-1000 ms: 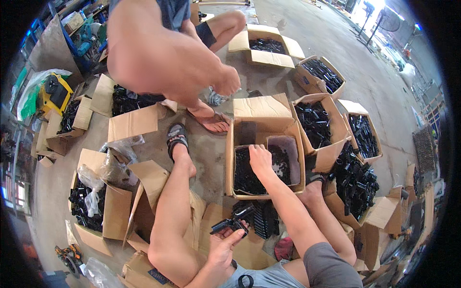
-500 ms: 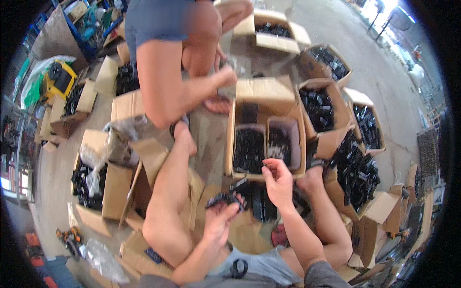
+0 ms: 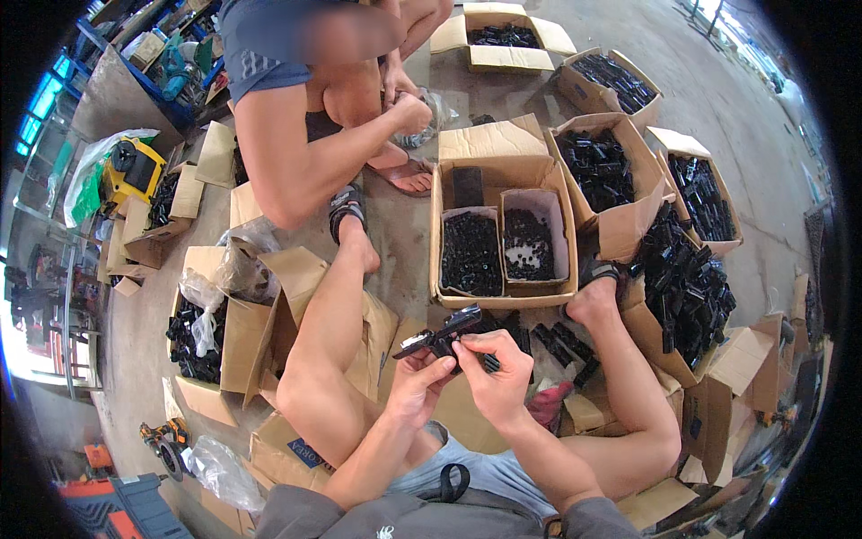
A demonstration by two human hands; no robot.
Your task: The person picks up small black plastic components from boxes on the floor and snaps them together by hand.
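In front of my lap, my left hand [image 3: 418, 384] is closed round a glossy black part [image 3: 442, 341] with arm-like pieces sticking out to either side. My right hand [image 3: 494, 366] meets it from the right, thumb and forefinger pinched against the part; anything tiny between those fingertips is hidden. Just beyond stands an open cardboard box [image 3: 503, 295] with two smaller compartments. Its left one holds many small black pieces [image 3: 470, 251], its right one small black pieces [image 3: 528, 235] with a pale patch showing. More black parts [image 3: 566, 346] lie between my legs.
Cardboard boxes of black parts stand at the right [image 3: 687, 296], far right [image 3: 597, 175] and left [image 3: 193, 337]. Across from me a person [image 3: 305, 135] sits with hands together. A power drill [image 3: 166, 440], a plastic bag [image 3: 220, 467] and a toolbox [image 3: 117, 508] lie at lower left.
My right hand has come back from the near edge of the compartment box to the black part. My left hand has lifted the part slightly, and the two hands now meet.
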